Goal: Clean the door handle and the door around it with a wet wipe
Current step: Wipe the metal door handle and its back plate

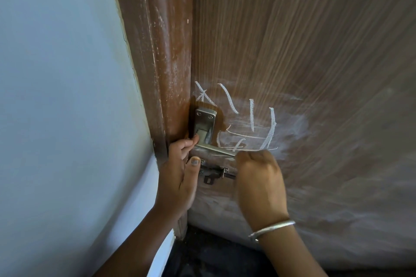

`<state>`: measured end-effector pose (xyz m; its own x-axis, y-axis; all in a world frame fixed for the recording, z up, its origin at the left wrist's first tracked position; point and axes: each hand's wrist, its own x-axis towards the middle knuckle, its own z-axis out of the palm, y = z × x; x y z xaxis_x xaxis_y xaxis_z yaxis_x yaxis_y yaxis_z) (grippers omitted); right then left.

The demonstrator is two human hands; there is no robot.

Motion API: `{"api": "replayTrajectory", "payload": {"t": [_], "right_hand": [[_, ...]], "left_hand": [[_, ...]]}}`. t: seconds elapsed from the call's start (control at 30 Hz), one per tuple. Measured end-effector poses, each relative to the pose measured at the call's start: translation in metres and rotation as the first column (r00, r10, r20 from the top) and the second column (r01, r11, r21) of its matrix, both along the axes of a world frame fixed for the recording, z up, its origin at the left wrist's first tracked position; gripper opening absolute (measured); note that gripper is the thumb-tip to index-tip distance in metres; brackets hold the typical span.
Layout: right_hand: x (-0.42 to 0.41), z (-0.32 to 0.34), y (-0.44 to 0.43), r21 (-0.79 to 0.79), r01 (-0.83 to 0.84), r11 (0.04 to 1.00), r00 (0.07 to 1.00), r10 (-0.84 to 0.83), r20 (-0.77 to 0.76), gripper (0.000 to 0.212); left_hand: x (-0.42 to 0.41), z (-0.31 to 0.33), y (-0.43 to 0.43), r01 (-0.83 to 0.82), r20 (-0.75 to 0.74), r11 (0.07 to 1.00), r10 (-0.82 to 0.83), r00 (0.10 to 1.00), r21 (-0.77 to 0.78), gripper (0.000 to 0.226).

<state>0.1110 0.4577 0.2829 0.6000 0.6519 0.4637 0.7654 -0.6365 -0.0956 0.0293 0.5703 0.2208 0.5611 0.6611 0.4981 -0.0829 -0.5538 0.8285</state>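
Observation:
The brown wooden door [315,51] carries white chalk scribbles [252,119] above and right of the steel door handle [216,148], and smeared white haze further right. The handle's plate [204,123] sits at the door's left edge. My left hand [180,175] is at the lever's base, fingers curled against the plate and thumb just below the lever. My right hand [258,177], with a silver bangle on the wrist, is closed in a fist round the lever's free end. No wet wipe shows; whether my right fist hides one I cannot tell.
A dark slide bolt [216,173] is fixed just under the lever, between my two hands. The brown door frame [166,74] runs along the left of the door, next to a pale blue wall [63,96]. Dark floor [213,258] lies below.

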Motion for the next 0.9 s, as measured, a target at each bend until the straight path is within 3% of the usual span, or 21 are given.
{"api": "replayTrajectory", "payload": {"t": [0.1,0.23,0.33,0.47,0.57,0.63,0.77,0.9], "right_hand": [[0.008,-0.006,-0.007,0.011,0.023,1.0,0.999,-0.023,-0.026,0.03],[0.008,-0.012,-0.003,0.061,-0.029,0.998,0.999,0.03,-0.018,0.029],[0.019,-0.02,-0.011,0.147,0.01,0.989,0.981,0.02,-0.195,0.023],[0.033,-0.027,-0.03,0.476,0.215,0.853,0.789,0.136,-0.6,0.024],[0.034,-0.034,-0.033,0.63,0.395,0.669,0.619,0.312,-0.72,0.026],[0.029,-0.041,-0.026,0.647,0.45,0.616,0.537,0.392,-0.747,0.025],[0.021,-0.06,-0.012,0.631,0.45,0.631,0.555,0.357,-0.752,0.022],[0.023,-0.067,-0.013,0.642,0.489,0.59,0.536,0.377,-0.755,0.021]], "left_hand": [[0.001,0.0,0.0,-0.016,0.006,1.0,0.016,1.0,0.022,0.028],[0.002,0.001,0.001,-0.006,0.007,0.999,0.006,1.0,0.036,0.029],[0.002,0.002,0.0,-0.004,0.019,0.999,0.003,1.0,0.036,0.028],[0.003,0.001,0.0,-0.012,0.034,0.999,0.01,0.999,0.039,0.029],[0.004,0.001,0.0,-0.021,0.03,0.999,0.019,0.999,0.042,0.031],[0.003,0.001,0.0,-0.025,0.022,0.999,0.024,0.999,0.045,0.032],[0.002,-0.001,0.002,-0.027,0.007,0.996,0.026,1.0,0.083,0.038],[0.001,0.0,0.003,-0.021,-0.007,0.994,0.022,1.0,0.111,0.058]]}}
